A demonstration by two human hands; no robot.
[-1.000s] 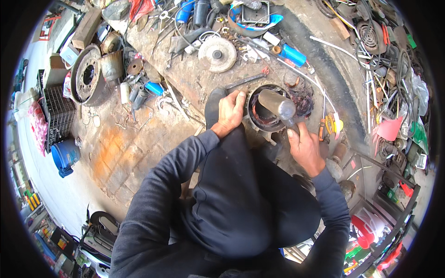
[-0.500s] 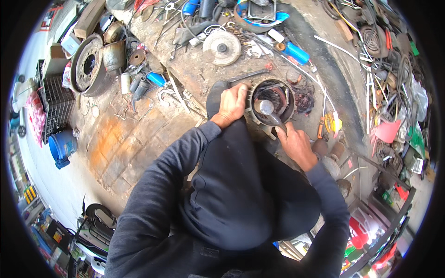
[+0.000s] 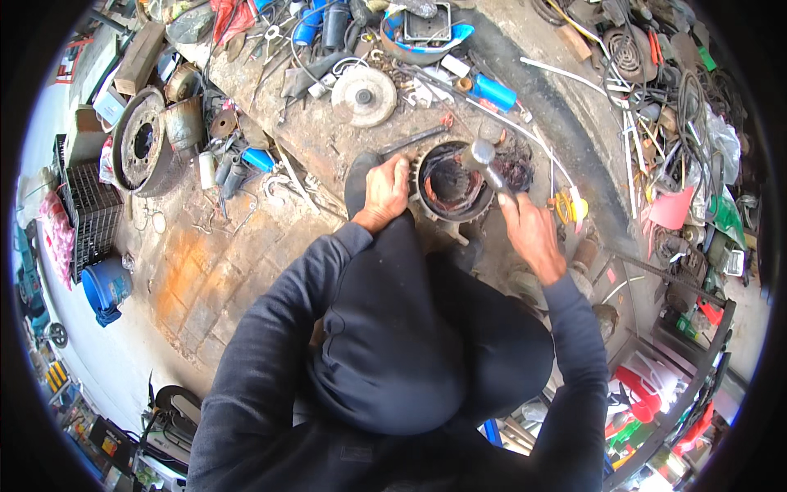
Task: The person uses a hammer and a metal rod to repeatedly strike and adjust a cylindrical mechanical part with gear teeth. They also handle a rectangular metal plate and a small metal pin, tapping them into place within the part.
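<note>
Right hand: closed around the handle of a hammer.
Left hand: curled beside a round metal housing; whether it grips anything cannot be told.
Housing: between the hands, open end up.
Hammer's shift: from the opening's near side to its far-right rim, baring more interior, apparently mid-stroke.
Beyond: a pale disc lies among scattered parts.

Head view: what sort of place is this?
Probably a repair or salvage workshop, judging by the hammer in the right hand, the open round metal housing beside it, and the heap of cables and scrap at the right.
</note>
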